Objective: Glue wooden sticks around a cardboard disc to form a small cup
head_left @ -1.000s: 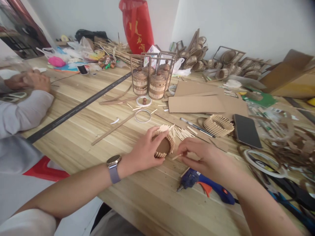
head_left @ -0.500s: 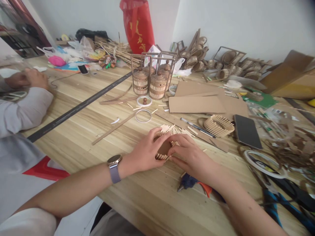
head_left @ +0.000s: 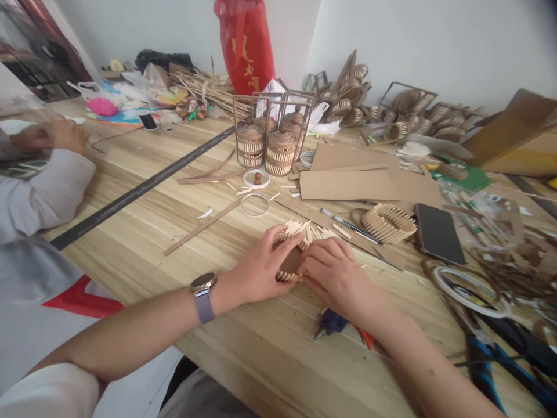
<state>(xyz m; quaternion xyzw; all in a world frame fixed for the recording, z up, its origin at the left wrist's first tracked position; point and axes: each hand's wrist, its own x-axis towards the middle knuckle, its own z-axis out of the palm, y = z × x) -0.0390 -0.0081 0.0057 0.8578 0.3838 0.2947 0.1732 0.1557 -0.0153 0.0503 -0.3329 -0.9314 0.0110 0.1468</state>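
A small round piece of short light sticks with a brown inside [head_left: 289, 262] rests between my hands. Around its left side my left hand [head_left: 256, 267] is closed, thumb at the near edge and fingers over the far edge. My right hand [head_left: 335, 273] grips its right rim with the fingers bunched together. Loose light sticks [head_left: 319, 233] lie just beyond the hands. A blue glue gun [head_left: 331, 322] lies under my right forearm, partly hidden. To the right sits a similar stick ring [head_left: 389, 223].
Lidded stick jars [head_left: 279, 152] stand at the back middle. Cardboard sheets [head_left: 348, 184], a dark phone [head_left: 439, 233], white tape rolls [head_left: 472, 291] and blue-handled pliers [head_left: 481, 360] lie to the right. At the left, another person's hands [head_left: 56, 136] are over the table.
My right hand's fingers have drawn together and rolled over the rim of the stick piece. My left hand keeps the same hold. The view has shifted slightly.
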